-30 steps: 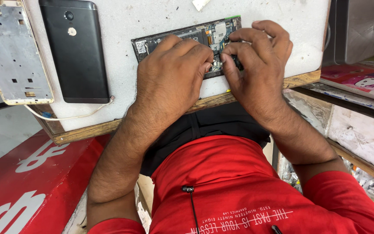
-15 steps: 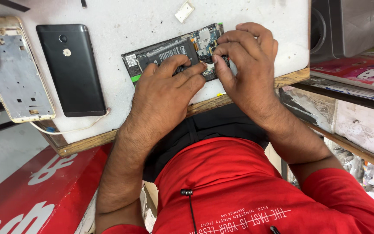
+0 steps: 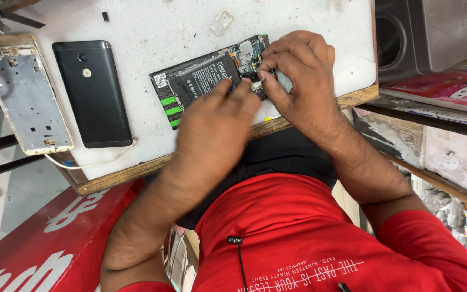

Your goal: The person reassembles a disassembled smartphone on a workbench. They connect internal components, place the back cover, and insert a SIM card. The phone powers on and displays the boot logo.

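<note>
An opened phone (image 3: pixel 201 81) lies back-up on a white work mat (image 3: pixel 152 27), its black battery and circuit board bare. My left hand (image 3: pixel 217 124) is blurred, with the fingers stretched out and their tips touching the battery's near edge. My right hand (image 3: pixel 298 75) is curled over the phone's right end. Its thumb and forefinger pinch at a small part on the circuit board, and the fingers hide that end of the phone.
A black phone back cover (image 3: pixel 93 92) and a pale metal phone frame (image 3: pixel 22 92) lie at the left of the mat. A small clear plastic piece (image 3: pixel 221 21) sits further back. A grey speaker box (image 3: pixel 422 32) stands at the right. A red board (image 3: pixel 44 238) is below left.
My left hand has slid back off the phone toward me, so the battery now shows. My right hand stays at the phone's right end. The view has shifted.
</note>
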